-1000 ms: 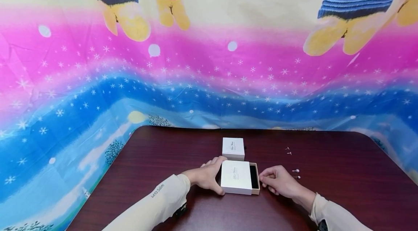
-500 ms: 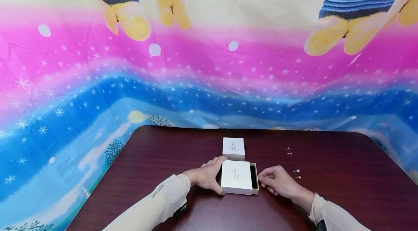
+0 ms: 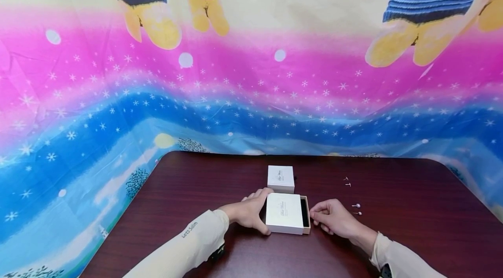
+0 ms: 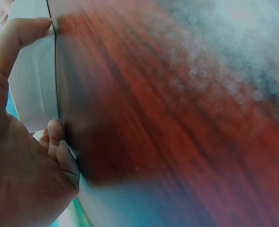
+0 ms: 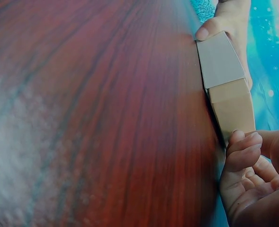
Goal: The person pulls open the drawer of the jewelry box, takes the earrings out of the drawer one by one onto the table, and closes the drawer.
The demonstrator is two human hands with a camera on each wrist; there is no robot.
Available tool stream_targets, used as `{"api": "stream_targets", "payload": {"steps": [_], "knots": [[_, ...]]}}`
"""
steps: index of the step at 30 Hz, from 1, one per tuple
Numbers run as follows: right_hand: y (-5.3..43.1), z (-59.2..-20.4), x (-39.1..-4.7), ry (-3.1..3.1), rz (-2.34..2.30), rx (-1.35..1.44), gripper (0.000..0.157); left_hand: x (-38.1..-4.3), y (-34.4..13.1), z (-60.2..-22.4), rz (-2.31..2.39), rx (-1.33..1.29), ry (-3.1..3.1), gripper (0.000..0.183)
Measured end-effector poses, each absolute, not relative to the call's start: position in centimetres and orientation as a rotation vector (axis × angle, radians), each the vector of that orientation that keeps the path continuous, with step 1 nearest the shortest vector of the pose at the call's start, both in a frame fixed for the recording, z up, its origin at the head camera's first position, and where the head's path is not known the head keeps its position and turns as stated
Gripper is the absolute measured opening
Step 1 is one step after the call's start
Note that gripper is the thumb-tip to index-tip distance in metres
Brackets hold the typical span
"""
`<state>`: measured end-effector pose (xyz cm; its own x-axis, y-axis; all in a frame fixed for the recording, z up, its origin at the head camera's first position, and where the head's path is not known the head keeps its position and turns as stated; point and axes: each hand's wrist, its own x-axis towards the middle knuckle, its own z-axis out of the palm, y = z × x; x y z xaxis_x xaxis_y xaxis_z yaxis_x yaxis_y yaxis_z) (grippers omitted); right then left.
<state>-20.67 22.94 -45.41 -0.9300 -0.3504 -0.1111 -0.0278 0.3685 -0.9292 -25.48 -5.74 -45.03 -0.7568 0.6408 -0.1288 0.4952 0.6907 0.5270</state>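
A white sliding drawer box (image 3: 284, 212) with script lettering lies near the table's front. Its drawer (image 3: 305, 212), tan-edged with black lining, sticks out a little on the right. My left hand (image 3: 249, 214) grips the box's left end, thumb at the near corner and fingers at the far one. The thumb lies along the box wall (image 4: 37, 80) in the left wrist view. My right hand (image 3: 335, 218) has its fingers curled, the tips touching the drawer's outer end (image 5: 234, 111). Whether they pinch a pull tab there is hidden.
A smaller white box (image 3: 280, 177) stands just behind the larger one. To the right lie two round-headed studs, one of them a pearl-like stud (image 3: 356, 205), and two thin T-shaped studs, one a silvery stud (image 3: 348, 184). A printed curtain (image 3: 251, 108) hangs behind the table (image 3: 212, 173).
The drawer has slid slightly left into its sleeve, and my right hand has moved left with it. The left hand and the sleeve stay in place.
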Motion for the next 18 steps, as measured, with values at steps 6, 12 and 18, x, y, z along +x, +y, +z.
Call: {"api": "stream_targets", "payload": {"steps": [6, 12, 18], "knots": [[22.88, -45.55, -20.76, 2.342, -1.586, -0.338, 0.021, -25.51, -5.74, -45.08, 0.679, 0.905, 2.598, 0.103], [22.80, -45.67, -20.82, 2.344, -1.580, -0.326, 0.021, -25.54, -5.75, -45.07, 0.676, 0.905, 2.592, 0.104], [22.74, -45.70, -20.87, 2.348, -1.578, -0.320, 0.021, -25.45, -5.76, -44.90, 0.671, 0.897, 2.595, 0.104]]}}
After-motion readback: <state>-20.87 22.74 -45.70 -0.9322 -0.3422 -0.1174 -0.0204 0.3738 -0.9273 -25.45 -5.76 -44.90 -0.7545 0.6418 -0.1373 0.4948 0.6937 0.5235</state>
